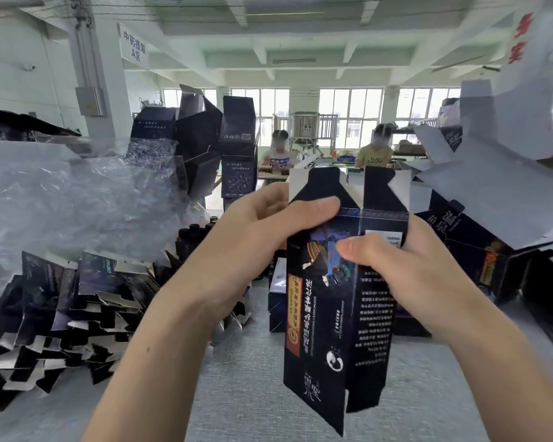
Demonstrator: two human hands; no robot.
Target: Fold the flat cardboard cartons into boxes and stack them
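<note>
Carton in hand, opening into a tube

Grey table [253, 393] fills the 6 o'clock foreground, and just above it hangs the lower end of a dark printed carton [339, 314], held upright off the surface near the centre. The left hand [262, 237] grips its upper left edge, with the thumb laid across the front panel and the fingers behind. The right hand [406, 269] clasps the right side, thumb pressing the front. The panels look partly squared, with the top flaps standing up and the bottom flaps hanging loose, so I judge this to be the opening step. The next move calls for squaring the tube fully, then tucking the end flaps shut.

At 8 o'clock lies a heap of flat cartons [61, 314], with crumpled plastic wrap [61, 199] beyond at 9 o'clock. Opened boxes [492, 250] pile up at 3 o'clock. Farther off at 11 o'clock stands a stack of boxes [237, 148], and at 12 o'clock two people sit at a bench
</note>
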